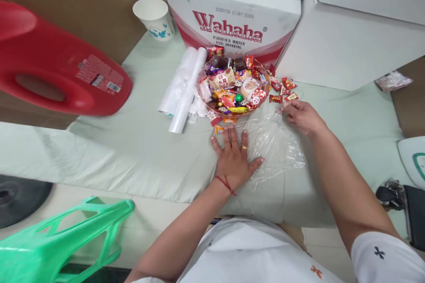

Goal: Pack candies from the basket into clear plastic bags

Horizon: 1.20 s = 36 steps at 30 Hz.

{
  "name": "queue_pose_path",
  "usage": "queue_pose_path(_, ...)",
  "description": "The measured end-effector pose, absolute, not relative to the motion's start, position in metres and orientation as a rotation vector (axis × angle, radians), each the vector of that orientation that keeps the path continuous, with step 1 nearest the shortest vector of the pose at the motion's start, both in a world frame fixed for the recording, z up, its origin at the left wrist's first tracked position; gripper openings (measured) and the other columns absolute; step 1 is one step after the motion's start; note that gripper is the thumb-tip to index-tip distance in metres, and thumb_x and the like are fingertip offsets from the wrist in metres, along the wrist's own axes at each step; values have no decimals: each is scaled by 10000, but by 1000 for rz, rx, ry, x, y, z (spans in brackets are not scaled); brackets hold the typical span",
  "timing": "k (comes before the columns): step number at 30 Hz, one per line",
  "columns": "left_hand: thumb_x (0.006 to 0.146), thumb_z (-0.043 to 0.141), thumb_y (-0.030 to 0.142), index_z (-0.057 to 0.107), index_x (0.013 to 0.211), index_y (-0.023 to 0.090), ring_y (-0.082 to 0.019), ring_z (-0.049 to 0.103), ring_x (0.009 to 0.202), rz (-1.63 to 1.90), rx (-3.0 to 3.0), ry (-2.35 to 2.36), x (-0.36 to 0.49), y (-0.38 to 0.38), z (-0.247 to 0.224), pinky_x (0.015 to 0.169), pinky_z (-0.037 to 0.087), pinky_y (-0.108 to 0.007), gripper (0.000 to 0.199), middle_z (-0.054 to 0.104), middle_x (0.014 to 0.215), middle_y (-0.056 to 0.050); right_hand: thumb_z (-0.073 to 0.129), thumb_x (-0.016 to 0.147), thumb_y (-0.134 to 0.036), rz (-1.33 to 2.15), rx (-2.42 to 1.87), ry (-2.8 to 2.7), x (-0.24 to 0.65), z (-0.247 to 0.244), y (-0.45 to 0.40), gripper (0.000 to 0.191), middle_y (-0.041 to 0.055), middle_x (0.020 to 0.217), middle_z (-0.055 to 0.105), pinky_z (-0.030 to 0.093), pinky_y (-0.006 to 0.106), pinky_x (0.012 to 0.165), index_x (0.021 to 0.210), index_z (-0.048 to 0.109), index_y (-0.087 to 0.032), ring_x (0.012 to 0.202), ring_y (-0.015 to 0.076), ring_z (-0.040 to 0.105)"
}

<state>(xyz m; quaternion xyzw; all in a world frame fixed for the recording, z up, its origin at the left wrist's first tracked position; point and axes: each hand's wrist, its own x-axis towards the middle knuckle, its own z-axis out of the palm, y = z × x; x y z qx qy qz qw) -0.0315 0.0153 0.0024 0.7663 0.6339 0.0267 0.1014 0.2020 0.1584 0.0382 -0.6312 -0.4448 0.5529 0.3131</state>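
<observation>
My left hand lies flat with its fingers spread on the pale green cloth, its thumb side at the edge of a clear plastic bag. The fingers of my right hand are pinched together on the bag's upper right corner. The bag lies flat and crinkled between my hands. Just beyond it is a clear, gold-rimmed bowl heaped with wrapped candies. A few loose candies lie to the right of the bowl, and an orange one is near my left fingertips.
Left of the bowl lie white plastic rolls. A paper cup, a Wahaha box and white boxes stand behind. A red jug is at left, a green stool lower left, and keys at right.
</observation>
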Motion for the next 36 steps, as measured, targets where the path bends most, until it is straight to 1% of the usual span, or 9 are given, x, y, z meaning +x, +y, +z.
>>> queue_pose_path(3,911,393,814,288,1651,147,-467,55,1603,80,2264,1874,-32,15,3,1188,2,-793,1002,144,1721,-274,849,742,-563,1607,-1629,-1121,204,39,154,443,89,874,744,110,244,426,861,660,-180,466,39,249)
queue_pose_path(6,917,387,807,290,1649,143,-469,56,1602,86,2268,1868,-32,15,3,1186,5,-797,994,135,1721,-277,929,641,-539,1691,-1602,-1123,210,37,150,501,114,895,768,106,231,417,887,708,-162,478,37,270)
queue_pose_path(10,918,400,800,285,1650,145,-467,54,1603,79,2266,1867,-32,15,3,1186,13,-797,989,136,1721,-277,985,543,-432,1619,-1651,-1115,216,33,149,470,93,829,753,129,218,407,816,735,-143,480,29,283)
queue_pose_path(14,924,389,796,289,1650,150,-464,65,1603,71,2259,1871,-32,15,4,1191,22,-790,977,139,1720,-279,962,555,-388,1515,-1696,-1110,217,34,152,400,75,795,736,164,221,410,768,722,-149,479,33,295)
queue_pose_path(19,928,396,787,291,1649,146,-466,68,1603,72,2262,1870,-32,15,5,1190,22,-794,971,144,1720,-275,927,599,-397,1522,-1692,-1155,216,37,153,373,78,828,747,160,236,420,773,693,-165,476,40,275)
queue_pose_path(22,927,410,783,284,1651,146,-465,64,1603,70,2259,1866,-32,15,5,1192,23,-792,973,149,1720,-274,932,589,-380,1518,-1680,-1147,213,36,154,381,56,800,730,167,234,423,788,682,-171,471,39,286)
queue_pose_path(25,930,407,779,278,1653,149,-466,61,1603,71,2260,1856,-33,15,5,1192,31,-792,969,139,1722,-273,952,535,-330,1484,-1705,-1127,211,32,156,405,-3,674,648,173,229,421,793,680,-177,466,44,302)
queue_pose_path(28,933,396,779,279,1653,149,-465,63,1604,73,2265,1856,-33,15,5,1193,31,-791,964,134,1723,-273,965,496,-324,1451,-1728,-1139,211,29,159,432,-34,614,588,169,231,418,787,682,-174,460,47,302)
queue_pose_path(36,935,379,786,275,1655,154,-465,50,1606,64,2258,1863,-32,15,5,1188,32,-794,963,132,1723,-274,989,467,-370,1388,-1806,-1280,221,34,167,485,-19,646,618,217,234,430,802,701,-171,484,70,392)
